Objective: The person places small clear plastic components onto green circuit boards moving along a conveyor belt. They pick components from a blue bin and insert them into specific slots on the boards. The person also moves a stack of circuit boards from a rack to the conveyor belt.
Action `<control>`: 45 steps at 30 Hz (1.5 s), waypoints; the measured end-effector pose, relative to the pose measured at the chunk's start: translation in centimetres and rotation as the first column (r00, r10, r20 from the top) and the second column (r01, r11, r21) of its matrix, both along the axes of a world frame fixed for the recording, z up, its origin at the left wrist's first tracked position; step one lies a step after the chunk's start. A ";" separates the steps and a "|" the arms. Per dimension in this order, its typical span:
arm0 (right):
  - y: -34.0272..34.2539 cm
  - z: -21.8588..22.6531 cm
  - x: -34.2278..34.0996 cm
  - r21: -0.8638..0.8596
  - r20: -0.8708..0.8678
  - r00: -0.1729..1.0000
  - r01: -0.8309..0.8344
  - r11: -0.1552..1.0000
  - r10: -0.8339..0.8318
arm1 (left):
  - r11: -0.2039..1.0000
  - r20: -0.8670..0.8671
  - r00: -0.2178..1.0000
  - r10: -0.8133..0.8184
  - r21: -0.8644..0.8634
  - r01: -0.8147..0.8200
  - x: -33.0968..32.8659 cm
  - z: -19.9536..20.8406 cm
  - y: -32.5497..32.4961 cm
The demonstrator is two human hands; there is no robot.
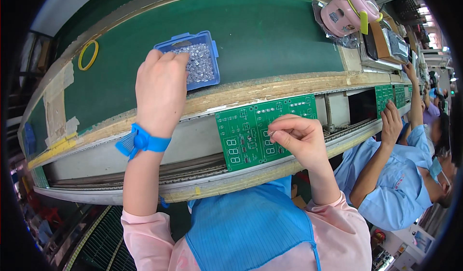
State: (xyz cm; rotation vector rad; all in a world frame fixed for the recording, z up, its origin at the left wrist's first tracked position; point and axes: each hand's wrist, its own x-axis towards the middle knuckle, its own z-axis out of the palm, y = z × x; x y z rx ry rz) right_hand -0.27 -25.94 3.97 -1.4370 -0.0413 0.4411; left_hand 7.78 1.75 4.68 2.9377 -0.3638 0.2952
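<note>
My left hand (161, 85), with a blue wrist strap (142, 141) below it, reaches into a blue plastic bin (215, 64). Many small clear electronic components (200, 66) fill that bin. The fingers are curled in at its near left side, and their tips are hidden behind the hand. Above a green circuit board (234, 126), my right hand (301, 138) pinches thumb against forefinger. A tiny clear component (271, 136) shows at those fingertips, too small to make out in detail. The board carries white digit outlines and several mounted parts, and lies across the conveyor rails.
A wooden ledge (270, 85) separates the green bench top (270, 34) from the conveyor (193, 167). A yellow ring (88, 55) lies far left, a pink container (345, 15) far right. At right, a co-worker in blue (390, 179) reaches over further boards (384, 97).
</note>
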 end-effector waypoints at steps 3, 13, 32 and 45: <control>0.3 0.6 -0.4 0.032 0.053 0.999 0.002 0.999 -0.004 | 0.999 0.048 0.999 0.012 0.052 -0.014 0.3 -0.7 -0.6; 1.0 2.6 -1.1 0.019 0.176 0.984 -0.001 1.000 -0.003 | 0.998 0.113 0.992 0.061 0.011 -0.062 0.3 -1.7 -0.6; -1.9 1.8 -0.8 -0.044 0.306 0.917 0.281 0.959 -0.255 | 0.880 0.154 0.980 -0.127 -0.439 0.183 -5.3 0.3 -2.7; 0.7 -1.8 -0.5 -0.071 0.329 0.934 0.169 0.983 -0.137 | 0.746 0.062 0.968 -0.244 -0.626 0.228 -7.5 -3.9 -3.0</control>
